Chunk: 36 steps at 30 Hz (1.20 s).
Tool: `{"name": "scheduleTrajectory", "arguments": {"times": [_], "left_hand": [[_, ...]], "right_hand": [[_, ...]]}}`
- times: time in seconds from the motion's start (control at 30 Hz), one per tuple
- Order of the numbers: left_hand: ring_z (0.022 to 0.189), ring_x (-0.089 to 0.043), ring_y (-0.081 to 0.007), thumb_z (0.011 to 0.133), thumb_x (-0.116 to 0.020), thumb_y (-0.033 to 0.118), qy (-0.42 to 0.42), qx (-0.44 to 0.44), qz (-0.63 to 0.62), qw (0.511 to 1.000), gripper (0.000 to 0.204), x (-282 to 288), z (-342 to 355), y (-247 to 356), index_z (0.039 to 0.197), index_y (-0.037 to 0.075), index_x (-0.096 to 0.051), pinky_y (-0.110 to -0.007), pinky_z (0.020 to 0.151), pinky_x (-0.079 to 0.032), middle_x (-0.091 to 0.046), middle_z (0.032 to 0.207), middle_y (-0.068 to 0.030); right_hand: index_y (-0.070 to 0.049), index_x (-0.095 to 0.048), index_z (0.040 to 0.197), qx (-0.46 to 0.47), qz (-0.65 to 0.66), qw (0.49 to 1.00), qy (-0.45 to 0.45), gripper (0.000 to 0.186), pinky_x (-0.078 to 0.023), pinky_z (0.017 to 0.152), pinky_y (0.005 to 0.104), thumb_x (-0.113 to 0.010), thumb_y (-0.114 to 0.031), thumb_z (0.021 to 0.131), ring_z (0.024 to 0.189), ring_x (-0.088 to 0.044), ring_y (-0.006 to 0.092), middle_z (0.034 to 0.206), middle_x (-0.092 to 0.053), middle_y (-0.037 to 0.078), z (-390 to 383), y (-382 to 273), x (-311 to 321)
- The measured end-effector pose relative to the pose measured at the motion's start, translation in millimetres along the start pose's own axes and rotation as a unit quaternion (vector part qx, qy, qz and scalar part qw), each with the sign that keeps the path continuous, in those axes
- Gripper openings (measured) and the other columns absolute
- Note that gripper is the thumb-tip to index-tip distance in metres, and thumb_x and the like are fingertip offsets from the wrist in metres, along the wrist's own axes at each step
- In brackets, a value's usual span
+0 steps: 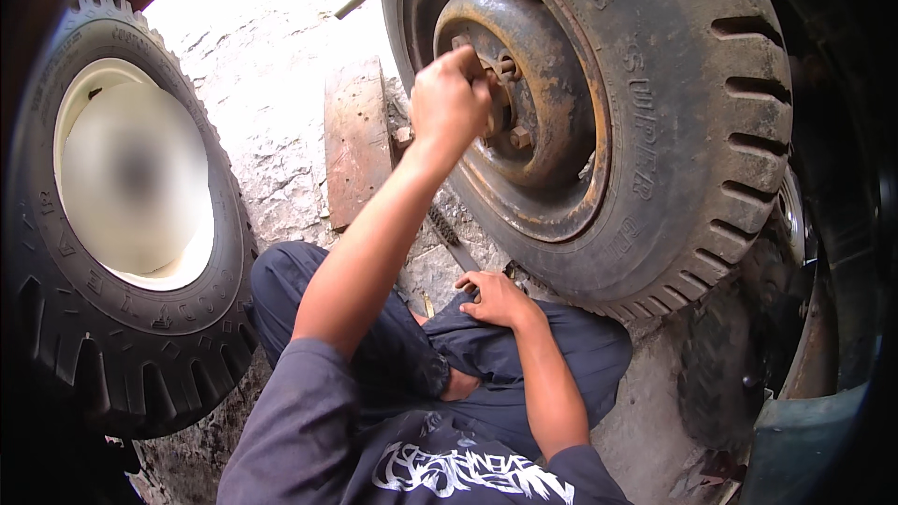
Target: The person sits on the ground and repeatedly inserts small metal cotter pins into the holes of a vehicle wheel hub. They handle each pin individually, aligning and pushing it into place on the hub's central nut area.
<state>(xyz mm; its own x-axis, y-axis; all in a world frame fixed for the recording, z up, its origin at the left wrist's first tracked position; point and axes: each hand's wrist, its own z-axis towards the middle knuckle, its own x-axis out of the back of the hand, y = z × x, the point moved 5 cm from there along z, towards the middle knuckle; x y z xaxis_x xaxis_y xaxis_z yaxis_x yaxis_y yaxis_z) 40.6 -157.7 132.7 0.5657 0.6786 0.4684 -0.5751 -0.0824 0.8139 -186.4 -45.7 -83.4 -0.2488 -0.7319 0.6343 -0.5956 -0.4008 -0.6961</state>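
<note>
Left arm (365, 252) outstretched, left fingers (463, 60) curled, right fingers (470, 281) loosely bent

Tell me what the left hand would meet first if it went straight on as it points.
Likely the rusty, round steel wheel centre just beyond the left hand; whether they touch is unclear from this single view.

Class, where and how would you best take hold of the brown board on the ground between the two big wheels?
Probably by its left long edge, coming from the left. The brown board is long and appears to lie flat on the ground; its right edge faces the close rusty wheel, leaving less room for fingers there.
</note>
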Motion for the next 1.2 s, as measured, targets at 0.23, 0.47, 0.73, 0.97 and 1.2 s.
{"name": "scheduleTrajectory", "arguments": {"times": [0.23, 0.47, 0.73, 0.97, 1.2], "left_hand": [[0.091, -0.080, -0.0311, 0.095, -0.085, 0.030, 0.048, -0.006, 0.010, 0.999, 0.023, 0.8, 8.9, -6.9, 0.099, 0.008, -0.077, -0.043, 0.081, -0.060, -0.083, 0.098, -0.0142], [0.092, -0.080, -0.0349, 0.097, -0.083, 0.031, 0.033, 0.040, 0.014, 0.999, 0.025, 3.0, 12.7, -2.5, 0.102, 0.008, -0.076, -0.047, 0.081, -0.060, -0.082, 0.098, -0.0167], [0.093, -0.080, -0.0362, 0.099, -0.079, 0.034, -0.001, -0.007, 0.042, 0.999, 0.021, -5.4, -4.1, -1.0, 0.104, 0.014, -0.076, -0.049, 0.079, -0.059, -0.083, 0.104, -0.0155], [0.082, -0.080, -0.0242, 0.099, -0.082, 0.034, 0.032, -0.049, 0.033, 0.998, 0.025, -6.9, -19.4, -9.2, 0.098, 0.010, -0.074, -0.042, 0.074, -0.061, -0.083, 0.093, -0.0108], [0.093, -0.079, -0.0374, 0.099, -0.080, 0.031, 0.085, -0.029, 0.047, 0.995, 0.024, -0.5, 0.0, 0.9, 0.102, 0.009, -0.074, -0.047, 0.078, -0.059, -0.082, 0.100, -0.0174]], "right_hand": [[-0.007, -0.072, 0.130, -0.022, 0.009, 1.000, -0.020, 0.049, -0.058, 0.102, 0.0469, -0.087, -0.019, 0.085, 0.115, -0.074, 0.0384, 0.122, -0.076, 0.023, -2.7, -8.8, 0.8], [-0.007, -0.071, 0.131, -0.029, 0.033, 0.999, -0.018, 0.050, -0.057, 0.104, 0.0462, -0.087, -0.018, 0.084, 0.119, -0.072, 0.0390, 0.124, -0.075, 0.024, -0.1, -16.9, 8.4], [-0.006, -0.072, 0.130, -0.009, 0.022, 1.000, -0.002, 0.050, -0.057, 0.104, 0.0460, -0.086, -0.018, 0.084, 0.118, -0.073, 0.0391, 0.122, -0.076, 0.023, 0.0, -2.7, 1.1], [-0.005, -0.073, 0.128, -0.059, 0.020, 0.997, -0.034, 0.048, -0.058, 0.103, 0.0463, -0.085, -0.018, 0.084, 0.118, -0.073, 0.0389, 0.123, -0.076, 0.023, -11.6, -15.4, 2.4], [-0.007, -0.072, 0.130, 0.003, 0.003, 1.000, -0.011, 0.049, -0.056, 0.105, 0.0469, -0.084, -0.020, 0.084, 0.119, -0.072, 0.0401, 0.123, -0.075, 0.024, -4.4, -7.3, -5.2]]}}
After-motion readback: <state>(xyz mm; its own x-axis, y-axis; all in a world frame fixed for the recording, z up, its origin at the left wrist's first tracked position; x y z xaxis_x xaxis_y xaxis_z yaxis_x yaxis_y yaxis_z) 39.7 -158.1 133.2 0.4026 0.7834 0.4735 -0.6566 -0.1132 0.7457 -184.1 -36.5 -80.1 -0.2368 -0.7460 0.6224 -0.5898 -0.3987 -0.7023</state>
